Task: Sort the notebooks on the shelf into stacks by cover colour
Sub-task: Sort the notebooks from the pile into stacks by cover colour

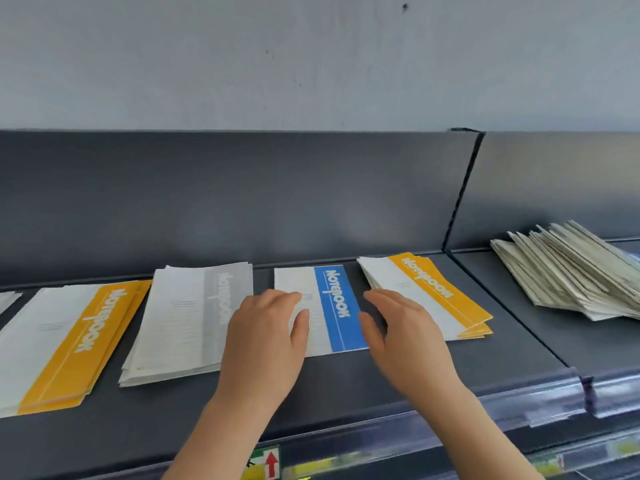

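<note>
A blue-striped notebook [334, 306] lies flat on the dark shelf [502, 344] in the middle. My left hand [266, 337] rests on its white left part with fingers straight. My right hand [405, 334] sits at its right edge, fingers loosely spread, over the gap to a stack of yellow-striped notebooks [436, 292]. Left of the blue one lies a stack of grey-striped notebooks [183, 320]. Farther left is another yellow-striped stack [62, 341].
A fanned pile of pale notebooks [568, 271] lies in the neighbouring shelf bay at right, behind a divider [460, 195]. A clear price rail [519, 407] runs along the shelf's front edge. More paper edges show at far left [7, 299].
</note>
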### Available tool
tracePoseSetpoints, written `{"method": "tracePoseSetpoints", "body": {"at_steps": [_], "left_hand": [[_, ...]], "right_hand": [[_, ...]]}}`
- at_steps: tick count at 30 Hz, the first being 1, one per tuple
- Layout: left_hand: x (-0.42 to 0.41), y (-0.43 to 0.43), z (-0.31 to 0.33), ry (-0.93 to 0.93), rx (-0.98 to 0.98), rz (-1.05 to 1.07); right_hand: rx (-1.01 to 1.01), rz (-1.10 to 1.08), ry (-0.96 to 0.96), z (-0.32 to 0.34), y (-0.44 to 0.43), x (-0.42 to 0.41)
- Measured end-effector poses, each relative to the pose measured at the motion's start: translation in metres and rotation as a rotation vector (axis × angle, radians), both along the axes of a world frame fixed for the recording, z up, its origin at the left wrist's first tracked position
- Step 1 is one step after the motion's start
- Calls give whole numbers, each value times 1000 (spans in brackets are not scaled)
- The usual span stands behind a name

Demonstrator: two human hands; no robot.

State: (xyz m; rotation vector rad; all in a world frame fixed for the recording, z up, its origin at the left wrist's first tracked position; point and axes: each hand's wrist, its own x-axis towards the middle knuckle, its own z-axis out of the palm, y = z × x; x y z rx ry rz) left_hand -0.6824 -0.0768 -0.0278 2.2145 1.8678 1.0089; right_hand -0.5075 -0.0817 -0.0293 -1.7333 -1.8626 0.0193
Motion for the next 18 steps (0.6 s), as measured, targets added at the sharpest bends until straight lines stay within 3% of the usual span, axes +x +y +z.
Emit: {"method": "tracePoseSetpoints", "body": {"at_steps": [18], "left_hand": [[308, 0, -8, -88, 41, -239]], "right_hand": [[-5, -252, 23, -8, -47, 316]]}}
